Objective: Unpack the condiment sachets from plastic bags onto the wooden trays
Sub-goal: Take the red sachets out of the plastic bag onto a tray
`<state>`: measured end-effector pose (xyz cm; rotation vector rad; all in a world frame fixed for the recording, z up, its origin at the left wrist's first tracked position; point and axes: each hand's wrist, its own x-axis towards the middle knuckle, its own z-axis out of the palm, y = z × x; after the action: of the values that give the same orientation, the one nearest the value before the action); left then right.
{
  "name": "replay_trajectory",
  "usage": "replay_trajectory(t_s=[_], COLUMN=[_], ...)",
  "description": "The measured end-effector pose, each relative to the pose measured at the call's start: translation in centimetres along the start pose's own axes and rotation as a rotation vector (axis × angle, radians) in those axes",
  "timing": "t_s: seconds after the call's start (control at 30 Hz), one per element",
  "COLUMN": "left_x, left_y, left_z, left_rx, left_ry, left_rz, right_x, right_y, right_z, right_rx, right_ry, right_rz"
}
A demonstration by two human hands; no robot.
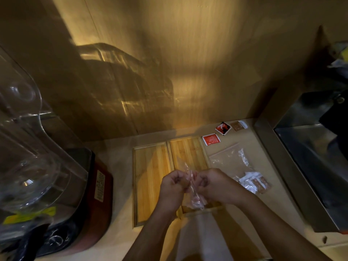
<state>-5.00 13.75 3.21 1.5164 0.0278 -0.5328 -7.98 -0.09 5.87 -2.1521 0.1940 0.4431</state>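
Two wooden trays lie side by side on the counter, the left tray [150, 178] and the right tray [188, 151]. Above the right tray, my left hand [175, 185] and my right hand [211, 183] both pinch the top of a small clear plastic bag [195, 198], which hangs between them with pinkish contents. A second clear bag [229, 159] lies right of the trays, with white and brown sachets [254, 182] at its lower end. Loose sachets rest at the back: an orange sachet [211, 139], a red and black sachet [223, 128] and a brown sachet [237, 126].
A clear plastic dispenser [28, 147] on a red and black base [98, 194] fills the left side. A steel sink [310, 166] borders the counter on the right. A wooden wall [169, 63] rises behind the trays.
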Motion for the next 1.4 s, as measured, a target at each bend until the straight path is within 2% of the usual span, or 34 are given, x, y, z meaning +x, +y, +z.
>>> replay_trajectory(t_s=[0.23, 0.33, 0.43, 0.6, 0.67, 0.8, 0.97, 1.1, 1.2, 1.3, 1.4], left_x=[0.1, -0.7, -1.4, -1.4, -1.4, -1.3, -1.1, -1.6, -2.0, -2.3, -2.4], left_y=[0.3, 0.1, 0.0, 0.2, -0.1, -0.8, -1.1, -0.5, -0.5, -0.9, -0.9], left_z=[-0.3, -0.2, -0.2, -1.2, -1.5, -2.2, -2.6, -2.0, -1.5, -1.2, -1.2], left_rx=[0.060, 0.186, 0.143, 0.113, 0.135, 0.227, 0.620, 0.826, 0.809, 0.795, 0.707], left_ry=[0.154, 0.052, -0.079, -0.088, -0.096, -0.110, -0.120, 0.026, 0.126, 0.096, 0.069], left_rz=[0.011, -0.066, -0.141, -0.096, -0.083, -0.047, 0.075, 0.129, 0.094, 0.062, 0.029], right_x=[0.0, 0.2, 0.4, 0.2, 0.2, 0.0, -0.5, -0.9, -1.1, -0.9, -0.5], right_y=[-0.6, -0.4, -0.1, -0.3, -0.5, -0.8, -0.9, -1.6, -1.7, -1.4, -0.9], right_z=[1.3, 1.5, 1.8, 1.8, 1.7, 1.9, 3.1, 3.4, 3.2, 3.5, 3.6], right_rx=[-0.132, -0.091, 0.060, 0.242, 0.184, -0.093, -0.225, -0.388, -0.403, -0.347, -0.314], right_ry=[0.071, 0.079, 0.063, -0.005, 0.002, 0.055, 0.150, 0.277, 0.318, 0.213, 0.130], right_rz=[-0.047, -0.059, -0.007, 0.071, 0.061, 0.001, -0.051, -0.068, -0.009, 0.032, -0.031])
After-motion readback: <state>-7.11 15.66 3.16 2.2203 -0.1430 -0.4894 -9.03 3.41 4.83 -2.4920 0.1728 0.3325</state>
